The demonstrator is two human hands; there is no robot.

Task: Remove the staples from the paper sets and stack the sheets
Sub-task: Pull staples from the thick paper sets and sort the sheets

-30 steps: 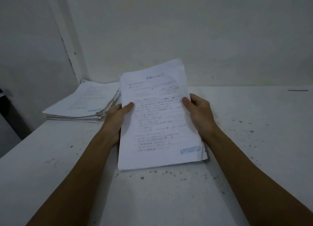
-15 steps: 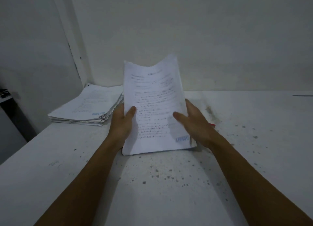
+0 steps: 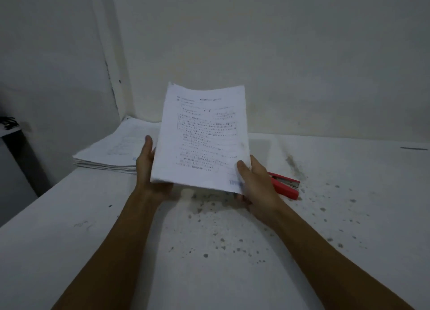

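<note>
Desk (image 3: 232,274): white, dark-speckled. Paper set (image 3: 202,135): printed, lifted clear of the desk and tilted up, gripped at its lower end by both hands. Left hand (image 3: 149,170): cupped the left edge and underside. Right hand (image 3: 256,181): pinched the lower right corner, thumb on top. Red stapler (image 3: 285,185): lay on the desk just behind the right hand. Stack of sheets (image 3: 111,151): lay at far left, by the wall.

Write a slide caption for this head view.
Both hands, left and right, hold a paper set above the table, red stapler beside.
</note>
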